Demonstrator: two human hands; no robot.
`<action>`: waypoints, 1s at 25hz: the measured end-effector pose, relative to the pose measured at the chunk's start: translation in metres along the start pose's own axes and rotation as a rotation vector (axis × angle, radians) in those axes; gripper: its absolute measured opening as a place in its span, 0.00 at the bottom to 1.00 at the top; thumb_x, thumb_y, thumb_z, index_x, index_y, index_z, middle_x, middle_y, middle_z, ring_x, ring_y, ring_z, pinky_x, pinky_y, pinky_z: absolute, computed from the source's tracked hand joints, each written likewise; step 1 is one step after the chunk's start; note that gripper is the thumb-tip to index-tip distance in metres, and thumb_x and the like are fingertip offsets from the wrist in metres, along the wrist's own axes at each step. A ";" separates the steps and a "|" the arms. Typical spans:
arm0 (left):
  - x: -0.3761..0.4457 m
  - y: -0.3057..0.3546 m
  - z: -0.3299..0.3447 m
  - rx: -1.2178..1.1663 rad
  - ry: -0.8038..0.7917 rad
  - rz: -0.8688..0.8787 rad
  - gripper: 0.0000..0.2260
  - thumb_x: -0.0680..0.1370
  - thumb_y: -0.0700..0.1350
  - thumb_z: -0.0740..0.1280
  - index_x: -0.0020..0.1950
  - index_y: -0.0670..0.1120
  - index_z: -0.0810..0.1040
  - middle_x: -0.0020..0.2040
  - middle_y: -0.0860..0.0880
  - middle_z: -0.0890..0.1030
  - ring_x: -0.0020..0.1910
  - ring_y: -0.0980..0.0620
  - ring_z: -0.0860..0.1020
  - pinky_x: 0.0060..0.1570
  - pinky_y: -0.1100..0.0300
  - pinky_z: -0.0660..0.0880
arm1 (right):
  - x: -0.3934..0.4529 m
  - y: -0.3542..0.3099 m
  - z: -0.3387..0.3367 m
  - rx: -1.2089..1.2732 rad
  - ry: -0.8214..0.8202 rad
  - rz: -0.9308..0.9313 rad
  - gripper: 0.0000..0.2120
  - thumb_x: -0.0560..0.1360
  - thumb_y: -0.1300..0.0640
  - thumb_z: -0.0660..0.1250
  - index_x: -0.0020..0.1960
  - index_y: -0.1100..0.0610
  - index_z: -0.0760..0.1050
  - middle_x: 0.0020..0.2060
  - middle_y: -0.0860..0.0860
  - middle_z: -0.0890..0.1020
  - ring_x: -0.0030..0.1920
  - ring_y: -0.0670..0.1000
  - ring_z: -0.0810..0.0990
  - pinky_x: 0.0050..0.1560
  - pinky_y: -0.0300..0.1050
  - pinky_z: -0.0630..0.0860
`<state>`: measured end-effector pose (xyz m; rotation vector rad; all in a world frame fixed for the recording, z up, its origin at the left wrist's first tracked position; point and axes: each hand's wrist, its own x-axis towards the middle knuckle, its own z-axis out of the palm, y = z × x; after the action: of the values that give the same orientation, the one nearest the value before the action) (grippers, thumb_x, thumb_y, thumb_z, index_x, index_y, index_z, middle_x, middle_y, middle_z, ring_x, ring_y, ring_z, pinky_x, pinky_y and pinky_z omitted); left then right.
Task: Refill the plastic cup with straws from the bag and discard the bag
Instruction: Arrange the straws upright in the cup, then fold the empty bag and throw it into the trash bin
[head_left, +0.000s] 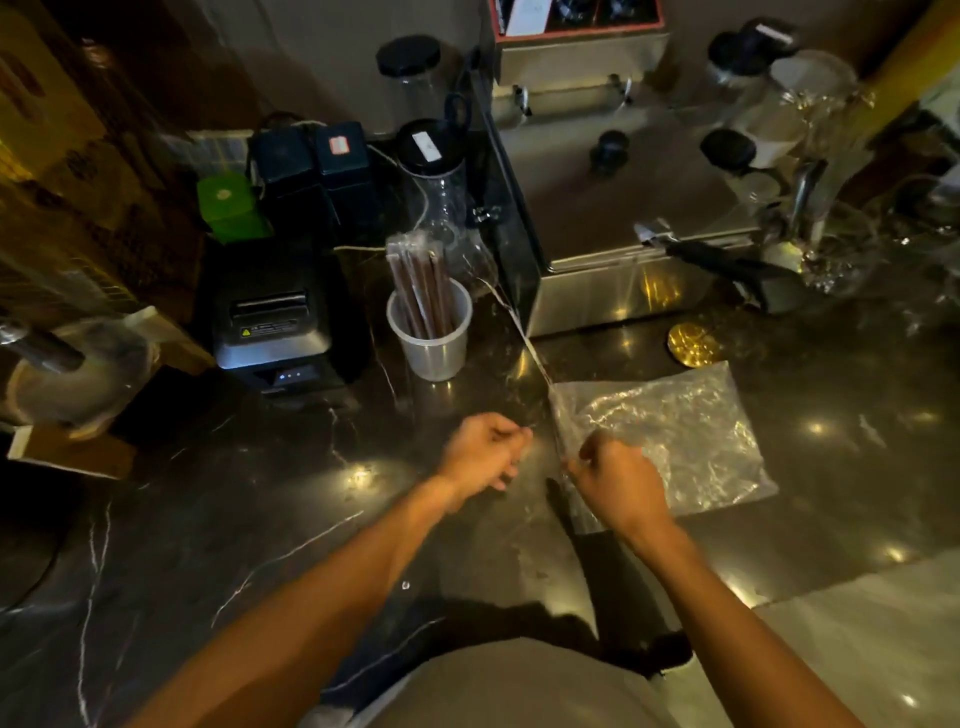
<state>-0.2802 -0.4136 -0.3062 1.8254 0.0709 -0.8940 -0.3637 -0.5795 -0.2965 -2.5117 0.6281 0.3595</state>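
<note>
A translucent plastic cup (431, 338) stands on the dark marble counter and holds several brown wrapped straws (421, 283) upright. To its right, a crinkled clear plastic bag (670, 436) lies flat on the counter and looks empty. My right hand (618, 483) pinches the bag's left edge. My left hand (485, 452) is curled just left of that edge; whether it grips a thin strip of the bag is unclear. A thin pale strip (519, 322) runs from the bag's top left corner up toward the cup.
A black receipt printer (275, 327) sits left of the cup. Behind the cup stand glass jars with black lids (431, 171). A steel machine (618, 208) fills the back right, with a gold disc (693, 344) in front of it and glassware (821, 156) at far right.
</note>
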 end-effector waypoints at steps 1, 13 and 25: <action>-0.002 -0.001 0.017 -0.005 -0.058 -0.042 0.03 0.82 0.47 0.68 0.53 0.48 0.78 0.42 0.47 0.80 0.36 0.51 0.79 0.30 0.62 0.77 | -0.008 0.010 0.006 -0.029 -0.010 0.026 0.15 0.79 0.45 0.70 0.54 0.57 0.77 0.47 0.56 0.85 0.47 0.59 0.84 0.43 0.48 0.77; 0.002 -0.014 0.078 -0.089 -0.060 -0.169 0.04 0.82 0.47 0.68 0.54 0.48 0.76 0.50 0.44 0.81 0.48 0.47 0.80 0.50 0.54 0.79 | -0.040 0.024 0.038 -0.359 -0.028 -0.075 0.13 0.83 0.56 0.60 0.64 0.60 0.72 0.59 0.57 0.81 0.55 0.59 0.85 0.50 0.51 0.78; -0.048 0.033 -0.060 -0.343 -0.096 0.466 0.24 0.72 0.50 0.74 0.68 0.51 0.78 0.66 0.47 0.81 0.67 0.48 0.79 0.65 0.53 0.77 | -0.052 -0.042 -0.128 0.566 -0.229 -0.472 0.08 0.73 0.58 0.63 0.35 0.55 0.74 0.30 0.46 0.75 0.31 0.43 0.73 0.33 0.33 0.70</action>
<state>-0.2676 -0.3621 -0.2419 1.3946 -0.2404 -0.5933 -0.3712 -0.5991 -0.1536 -1.9517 0.0207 0.2424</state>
